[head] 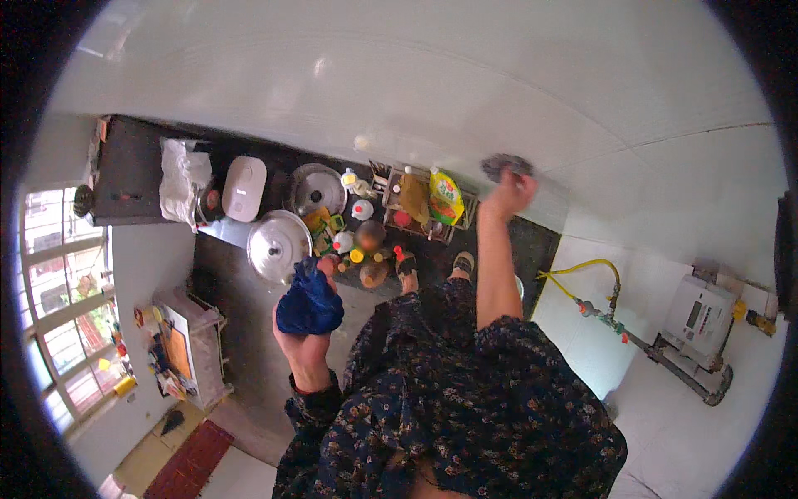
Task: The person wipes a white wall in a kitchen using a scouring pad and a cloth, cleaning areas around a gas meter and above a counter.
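Observation:
A bunched dark blue cloth (310,302) sits in my left hand (305,349), gripped above the floor and near a metal lid. My right hand (516,192) is stretched out to the pale wall (424,81). It holds a dark grey scrubbing pad (504,166) that looks pressed to the wall; the hand is blurred and its fingers partly hidden. Below my right forearm, a yellow-green pouch (446,196) and a brown bottle (414,194) stand in a rack (393,198). My shoes (462,263) are on the dark surface below.
Two round metal lids (279,246), several bottles and jars, a rice cooker (245,189) and a white plastic bag (184,178) crowd the dark counter (134,168). At right, a gas meter (697,321) and a yellow hose (589,265) are fixed to the wall. A window (68,299) is at left.

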Motion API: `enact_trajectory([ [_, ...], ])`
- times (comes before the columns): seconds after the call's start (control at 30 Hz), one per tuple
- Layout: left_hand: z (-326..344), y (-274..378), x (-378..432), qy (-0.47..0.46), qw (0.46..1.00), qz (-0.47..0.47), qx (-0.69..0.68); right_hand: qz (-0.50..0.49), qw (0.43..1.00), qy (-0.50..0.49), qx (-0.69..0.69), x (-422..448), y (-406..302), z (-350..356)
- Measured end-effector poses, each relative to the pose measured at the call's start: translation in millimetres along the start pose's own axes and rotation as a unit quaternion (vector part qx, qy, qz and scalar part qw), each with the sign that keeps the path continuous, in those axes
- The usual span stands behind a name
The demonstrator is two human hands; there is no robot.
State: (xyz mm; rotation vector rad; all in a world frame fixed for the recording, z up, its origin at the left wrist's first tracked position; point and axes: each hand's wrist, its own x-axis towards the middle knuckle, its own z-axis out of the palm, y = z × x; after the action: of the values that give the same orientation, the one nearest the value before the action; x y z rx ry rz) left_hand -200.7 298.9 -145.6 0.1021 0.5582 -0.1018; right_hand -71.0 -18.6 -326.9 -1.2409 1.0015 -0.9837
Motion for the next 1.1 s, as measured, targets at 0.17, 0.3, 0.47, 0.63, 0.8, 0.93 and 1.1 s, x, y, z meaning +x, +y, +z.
enact_trajectory([
  [0.17, -11.5, 8.9, -3.6, -0.018, 0.999, 0.029, 0.039, 0.197, 0.977, -0.012, 0.076, -19.0, -8.2, 24.1],
  [0.3, -21.4, 18.4, -16.5, 0.076, 0.995, 0.062, -0.036, 0.117, 0.981, -0.090, 0.128, -33.2, -114.4, 20.2],
  [0.47, -20.1, 9.7, -9.1, 0.074, 0.994, 0.078, -0.023, 0.029, 0.982, -0.106, 0.151, -9.6, -109.5, 15.8],
  [0.63, -32.2, 11.6, -3.6, -0.050, 0.999, 0.017, 0.011, 0.176, 0.969, -0.065, 0.163, -1.2, -28.0, 6.4],
  [0.8, -28.1, 15.7, -11.8, -0.001, 0.997, 0.071, 0.021, 0.017, 0.980, -0.120, 0.161, -5.8, -145.9, 13.5],
  [0.93, -23.3, 11.8, -11.4, -0.038, 0.998, 0.044, -0.032, -0.045, 0.976, -0.130, 0.171, -4.7, -197.4, 20.2],
  [1.1, -30.2, 8.8, -7.3, 0.047, 0.997, 0.056, -0.019, 0.169, 0.979, -0.081, 0.079, 4.1, -45.3, 2.0],
])
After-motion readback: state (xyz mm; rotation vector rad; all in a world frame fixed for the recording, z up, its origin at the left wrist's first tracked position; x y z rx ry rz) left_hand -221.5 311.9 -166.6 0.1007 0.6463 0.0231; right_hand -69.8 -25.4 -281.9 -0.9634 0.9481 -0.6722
